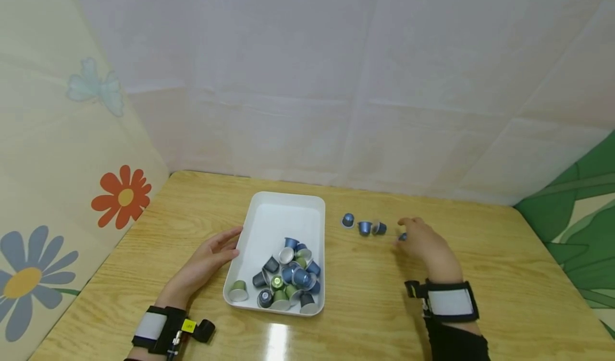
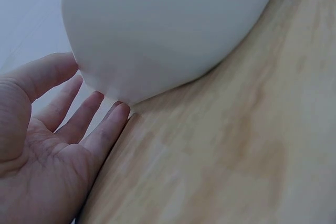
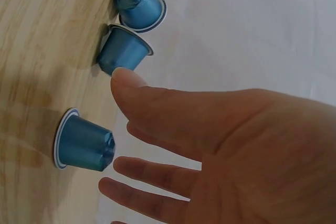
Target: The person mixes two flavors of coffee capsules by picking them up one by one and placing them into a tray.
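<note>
A white tray (image 1: pixel 288 206) holds several blue, green and dark coffee capsules heaped toward its near right side. My left hand (image 1: pixel 206 265) is at the tray's left side; in the left wrist view its fairly straight fingertips touch the tray wall (image 2: pixel 168 35). My right hand (image 1: pixel 425 246) is to the right of the tray over a blue coffee capsule (image 3: pixel 84 142), which is partly hidden in the head view. In the right wrist view that capsule stands on its rim, near the spread fingers and not gripped. The thumb tip overlaps another blue capsule (image 3: pixel 123 51); contact is unclear.
Left of my right hand, more blue capsules lie in a loose row: a capsule (image 1: pixel 348 220) closest to the tray, then a capsule (image 1: pixel 364 228) and a capsule (image 1: pixel 379 228) side by side. A pale cloth backdrop (image 1: pixel 307 110) rises behind the wooden table (image 1: pixel 370 307).
</note>
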`<state>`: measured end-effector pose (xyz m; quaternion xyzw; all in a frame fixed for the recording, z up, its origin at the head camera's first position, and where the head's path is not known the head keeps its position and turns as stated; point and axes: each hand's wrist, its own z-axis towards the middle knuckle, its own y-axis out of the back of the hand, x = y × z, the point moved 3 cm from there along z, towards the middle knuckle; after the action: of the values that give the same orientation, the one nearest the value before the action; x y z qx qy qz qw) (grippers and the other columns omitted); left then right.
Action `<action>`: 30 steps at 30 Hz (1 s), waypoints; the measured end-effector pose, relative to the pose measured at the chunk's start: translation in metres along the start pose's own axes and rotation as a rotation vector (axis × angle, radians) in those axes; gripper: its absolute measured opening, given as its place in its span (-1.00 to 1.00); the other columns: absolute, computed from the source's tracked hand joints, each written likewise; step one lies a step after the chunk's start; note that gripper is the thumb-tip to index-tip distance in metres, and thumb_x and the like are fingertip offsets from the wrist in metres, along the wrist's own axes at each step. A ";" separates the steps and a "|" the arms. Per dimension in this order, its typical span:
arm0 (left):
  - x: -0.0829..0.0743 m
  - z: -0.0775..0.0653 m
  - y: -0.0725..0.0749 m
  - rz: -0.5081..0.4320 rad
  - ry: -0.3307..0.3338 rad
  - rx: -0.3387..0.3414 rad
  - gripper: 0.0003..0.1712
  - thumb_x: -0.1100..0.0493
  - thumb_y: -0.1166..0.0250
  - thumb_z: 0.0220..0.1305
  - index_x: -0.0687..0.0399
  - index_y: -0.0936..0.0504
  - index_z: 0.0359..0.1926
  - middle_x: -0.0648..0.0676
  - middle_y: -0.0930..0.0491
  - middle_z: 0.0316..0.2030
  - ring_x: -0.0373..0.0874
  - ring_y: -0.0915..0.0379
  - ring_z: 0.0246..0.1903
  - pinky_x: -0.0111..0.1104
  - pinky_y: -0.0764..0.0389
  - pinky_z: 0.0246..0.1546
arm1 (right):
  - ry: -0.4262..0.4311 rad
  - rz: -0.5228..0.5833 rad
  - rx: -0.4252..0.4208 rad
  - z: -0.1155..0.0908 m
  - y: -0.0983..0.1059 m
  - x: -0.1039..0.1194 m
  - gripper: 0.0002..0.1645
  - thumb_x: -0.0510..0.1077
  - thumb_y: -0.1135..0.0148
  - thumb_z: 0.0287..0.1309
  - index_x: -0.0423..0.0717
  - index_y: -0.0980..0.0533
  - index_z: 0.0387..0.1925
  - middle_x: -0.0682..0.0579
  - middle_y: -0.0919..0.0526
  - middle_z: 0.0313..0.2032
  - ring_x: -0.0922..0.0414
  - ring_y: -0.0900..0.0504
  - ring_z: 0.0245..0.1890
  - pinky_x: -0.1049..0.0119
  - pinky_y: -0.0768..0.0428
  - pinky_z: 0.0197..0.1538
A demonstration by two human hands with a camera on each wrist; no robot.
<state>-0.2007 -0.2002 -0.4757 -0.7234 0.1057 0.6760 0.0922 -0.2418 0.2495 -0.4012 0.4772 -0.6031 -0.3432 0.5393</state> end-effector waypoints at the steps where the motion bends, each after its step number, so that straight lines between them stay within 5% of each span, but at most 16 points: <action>1: 0.000 0.000 0.000 0.001 0.000 -0.001 -0.24 0.19 -0.27 0.37 0.26 -0.16 0.48 0.23 -0.12 0.47 0.13 -0.03 0.44 -0.49 -0.38 0.19 | -0.004 0.001 0.005 0.000 0.000 -0.001 -0.27 -0.14 -0.31 0.26 -0.50 -0.27 0.28 -0.59 -0.25 0.22 -0.48 -0.31 0.18 -0.34 -0.38 0.15; 17: -0.002 0.000 -0.001 0.001 -0.020 0.006 -0.25 0.22 -0.25 0.38 0.31 -0.14 0.47 0.27 -0.12 0.47 0.15 0.00 0.45 -0.54 -0.38 0.15 | 0.023 0.015 0.060 0.003 -0.005 -0.009 -0.38 -0.17 -0.30 0.25 -0.57 -0.34 0.15 -0.53 -0.49 0.03 -0.41 -0.48 0.06 -0.23 -0.51 0.04; 30: -0.001 0.000 0.003 0.003 -0.002 -0.007 -0.25 0.21 -0.26 0.38 0.25 -0.16 0.48 0.22 -0.16 0.46 0.09 -0.06 0.44 -0.49 -0.38 0.18 | 0.023 0.044 0.045 0.008 -0.007 -0.011 -0.72 -0.41 -0.10 0.19 -0.57 -0.48 -0.10 -0.31 -0.59 -0.22 -0.09 -0.49 -0.29 0.05 -0.56 -0.22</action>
<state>-0.2019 -0.2027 -0.4750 -0.7228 0.1042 0.6774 0.0887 -0.2484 0.2573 -0.4125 0.4800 -0.6147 -0.3120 0.5426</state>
